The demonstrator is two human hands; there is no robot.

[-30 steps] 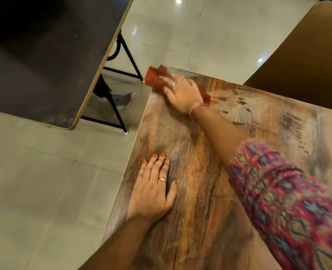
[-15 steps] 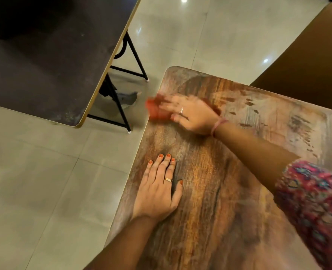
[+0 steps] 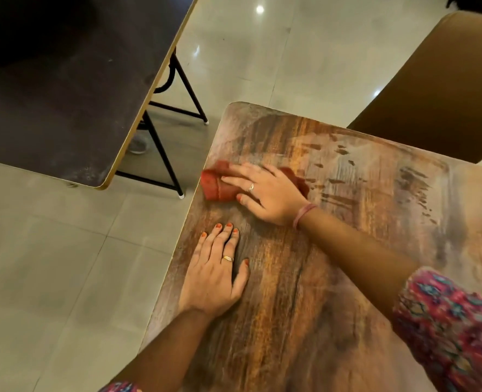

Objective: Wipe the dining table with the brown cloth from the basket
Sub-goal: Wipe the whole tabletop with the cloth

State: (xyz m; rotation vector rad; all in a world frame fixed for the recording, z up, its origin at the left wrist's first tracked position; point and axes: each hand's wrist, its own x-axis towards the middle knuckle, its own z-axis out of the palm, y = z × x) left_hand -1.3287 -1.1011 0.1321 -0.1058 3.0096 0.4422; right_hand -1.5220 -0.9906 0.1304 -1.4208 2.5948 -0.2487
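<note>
The dining table (image 3: 333,292) has a streaky brown wood-grain top with a rounded far-left corner. A reddish-brown cloth (image 3: 215,183) lies folded on it at the left edge. My right hand (image 3: 265,190) presses flat on the cloth and covers most of it; a bit of cloth shows behind the wrist. My left hand (image 3: 215,275) lies flat on the tabletop nearer to me, fingers together, holding nothing. The basket is out of view.
A dark table (image 3: 64,89) with a yellow edge and black metal legs stands at the upper left, across a gap of grey tiled floor (image 3: 50,278). A brown chair back or panel (image 3: 443,89) stands beyond the table's far right edge. A shoe (image 3: 138,142) shows under the dark table.
My right hand has drawn the cloth from the far-left corner along the left edge toward me. My left hand has stayed flat in place.
</note>
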